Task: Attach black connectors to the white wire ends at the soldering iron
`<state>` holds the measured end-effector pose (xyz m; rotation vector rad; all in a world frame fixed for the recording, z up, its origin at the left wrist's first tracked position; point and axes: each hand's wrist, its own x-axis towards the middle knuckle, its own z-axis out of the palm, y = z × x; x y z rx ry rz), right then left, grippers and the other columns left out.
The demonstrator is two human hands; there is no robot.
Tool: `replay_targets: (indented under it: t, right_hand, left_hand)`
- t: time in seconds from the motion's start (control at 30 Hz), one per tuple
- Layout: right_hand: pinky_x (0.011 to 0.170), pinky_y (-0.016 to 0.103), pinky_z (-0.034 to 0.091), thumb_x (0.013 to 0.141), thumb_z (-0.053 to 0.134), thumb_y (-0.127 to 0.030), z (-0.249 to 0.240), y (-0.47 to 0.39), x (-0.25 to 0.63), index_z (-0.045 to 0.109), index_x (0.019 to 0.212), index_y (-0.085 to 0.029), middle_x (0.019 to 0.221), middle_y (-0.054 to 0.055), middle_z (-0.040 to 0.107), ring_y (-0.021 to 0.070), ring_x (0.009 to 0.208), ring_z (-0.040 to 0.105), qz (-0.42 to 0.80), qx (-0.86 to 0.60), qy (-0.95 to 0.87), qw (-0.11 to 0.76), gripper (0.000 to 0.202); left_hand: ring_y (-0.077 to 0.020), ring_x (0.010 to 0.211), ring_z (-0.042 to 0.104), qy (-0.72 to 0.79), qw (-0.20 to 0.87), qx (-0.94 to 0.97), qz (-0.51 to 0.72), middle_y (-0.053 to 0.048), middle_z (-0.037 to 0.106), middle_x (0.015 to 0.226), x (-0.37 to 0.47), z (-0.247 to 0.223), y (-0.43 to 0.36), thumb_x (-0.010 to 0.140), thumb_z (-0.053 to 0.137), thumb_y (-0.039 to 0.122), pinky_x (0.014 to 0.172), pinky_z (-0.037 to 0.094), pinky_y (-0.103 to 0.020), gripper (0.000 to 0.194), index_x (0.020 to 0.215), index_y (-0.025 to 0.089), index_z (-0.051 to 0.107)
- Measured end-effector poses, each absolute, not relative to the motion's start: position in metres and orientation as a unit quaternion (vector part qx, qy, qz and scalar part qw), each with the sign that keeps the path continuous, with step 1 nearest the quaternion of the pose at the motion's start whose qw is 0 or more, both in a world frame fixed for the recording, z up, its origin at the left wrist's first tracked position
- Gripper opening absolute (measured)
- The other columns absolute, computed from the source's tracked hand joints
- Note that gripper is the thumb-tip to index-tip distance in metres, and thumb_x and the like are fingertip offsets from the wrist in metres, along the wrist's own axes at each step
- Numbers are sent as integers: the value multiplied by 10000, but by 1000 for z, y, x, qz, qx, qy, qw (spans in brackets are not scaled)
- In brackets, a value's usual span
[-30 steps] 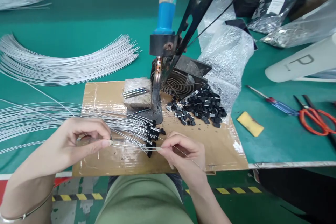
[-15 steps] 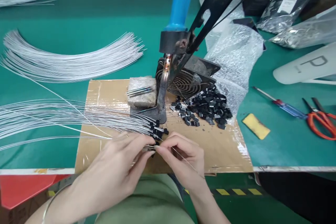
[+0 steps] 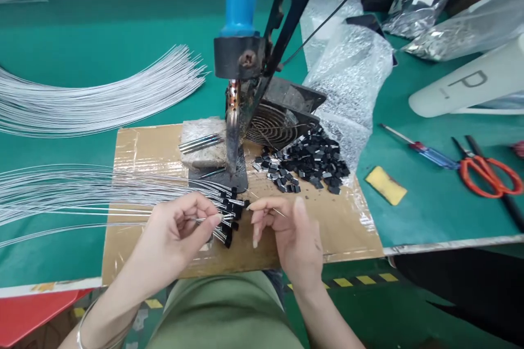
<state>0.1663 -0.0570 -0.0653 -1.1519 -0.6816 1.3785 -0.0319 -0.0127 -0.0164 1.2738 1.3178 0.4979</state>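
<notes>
My left hand (image 3: 182, 234) pinches white wires (image 3: 202, 220) between thumb and forefinger, beside a row of black connectors (image 3: 233, 204) fitted on the ends of other white wires (image 3: 139, 191). To the right of the connectors, my right hand (image 3: 289, 234) is half curled, its thumb raised away from the forefinger. A thin solder wire (image 3: 279, 211) passes between its fingers and appears held there. Above both hands a soldering iron (image 3: 232, 136) with a blue handle hangs tip down in a black stand (image 3: 282, 27).
Loose black connector pieces (image 3: 315, 161) lie heaped on the cardboard (image 3: 344, 229), near a fan (image 3: 274, 122). A wire bundle (image 3: 102, 103) rests at back left. On the right are a yellow sponge (image 3: 386, 185), a screwdriver (image 3: 434, 154), scissors (image 3: 487, 174) and a white cup (image 3: 466, 79).
My hands have moved apart; the right thumb has lifted off the forefinger. My left hand still pinches wires, now slightly left of the connectors. The whole view has shifted.
</notes>
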Motion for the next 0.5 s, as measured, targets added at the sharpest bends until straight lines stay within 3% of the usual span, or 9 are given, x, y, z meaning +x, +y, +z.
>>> replay_targets:
  t: [0.2,0.5]
  right_hand:
    - [496,214,547,1055,647,-368,-62,-55,157,869,950,-223,760,22,686,115,569,632,567,-509,-363,536,284]
    - [474,224,545,1008,702,-360,-55,-52,148,875,947,-228,790,41,717,113,535,623,583,-494,-363,533,226]
  left_hand:
    - [-123,618,536,564,575,535,254,-5,639,713,-31,-16,-14,953,716,373,545,408,-202,199,844,207,694]
    - [-134,564,522,581,558,533,257,-7,634,671,-30,-18,-19,934,741,444,494,362,-234,241,848,220,716]
